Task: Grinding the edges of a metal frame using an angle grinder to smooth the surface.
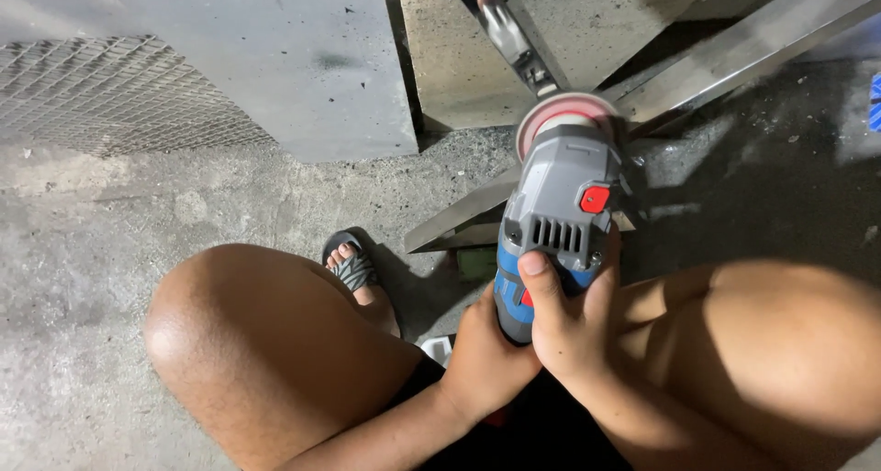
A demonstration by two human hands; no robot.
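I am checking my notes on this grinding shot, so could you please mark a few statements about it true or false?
1. Both hands grip the angle grinder. True: left hand, right hand.
2. The grinder's disc meets a wooden plank. False: it meets a metal bar.
3. The grinder body is yellow. False: grey and blue, with a red button.
4. A sandalled foot rests on the concrete floor. True.
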